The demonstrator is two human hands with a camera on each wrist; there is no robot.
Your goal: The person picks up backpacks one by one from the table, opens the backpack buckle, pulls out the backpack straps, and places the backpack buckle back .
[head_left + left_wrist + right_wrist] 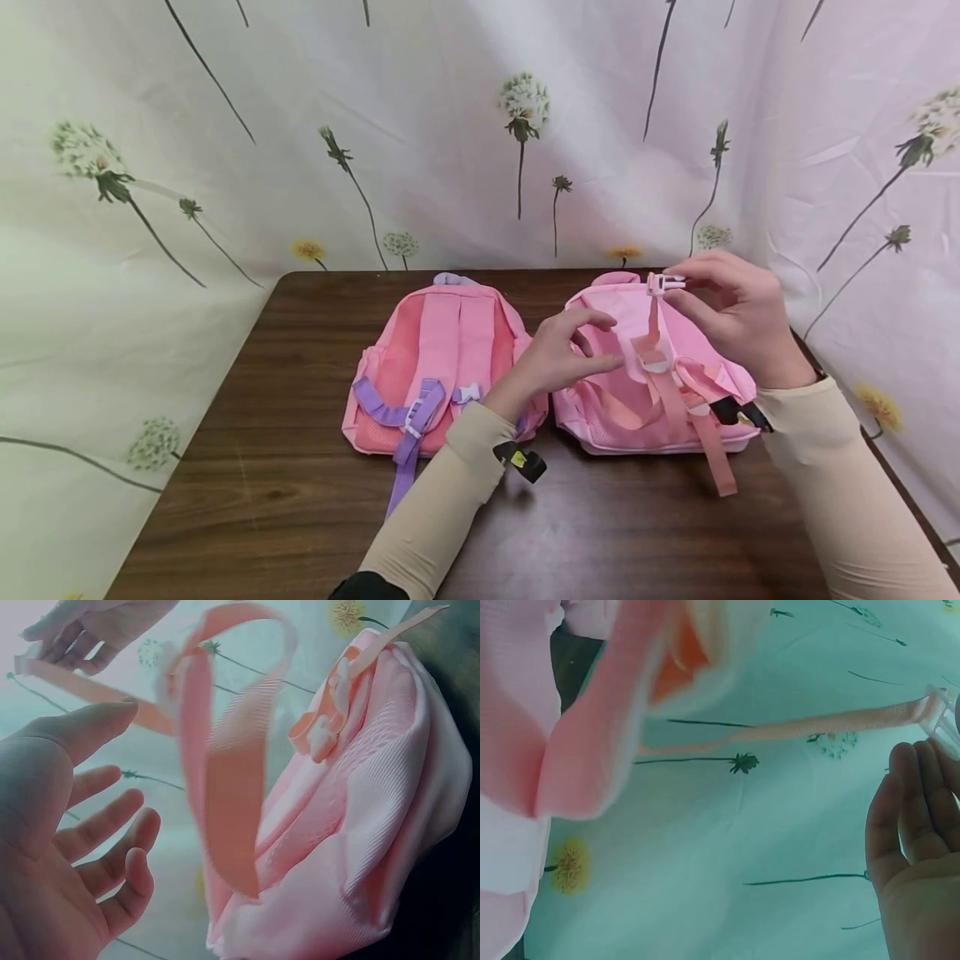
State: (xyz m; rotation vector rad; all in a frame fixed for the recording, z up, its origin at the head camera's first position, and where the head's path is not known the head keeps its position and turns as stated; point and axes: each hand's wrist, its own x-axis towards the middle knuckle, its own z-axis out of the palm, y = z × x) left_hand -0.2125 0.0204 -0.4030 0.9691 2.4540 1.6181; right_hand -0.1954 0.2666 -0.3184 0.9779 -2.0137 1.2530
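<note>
My right hand [738, 308] pinches a white plastic buckle [663, 284] above the pink backpack [592, 408] on the right. From the buckle a peach strap [653, 321] runs down to a white slider on a shoulder strap; in the right wrist view this strap [832, 720] looks taut. My left hand [558, 350] hovers left of the strap, its thumb and fingers spread and nothing between them. In the left wrist view, a loop of peach webbing [236, 780] hangs in the air beside the left hand [75, 825].
A second pink backpack [442, 333] with purple straps [408, 442] lies to the left, straps facing up. Both bags lie on a dark wooden table [285, 500]. A white curtain [450, 125] with dandelion prints hangs behind and along the sides.
</note>
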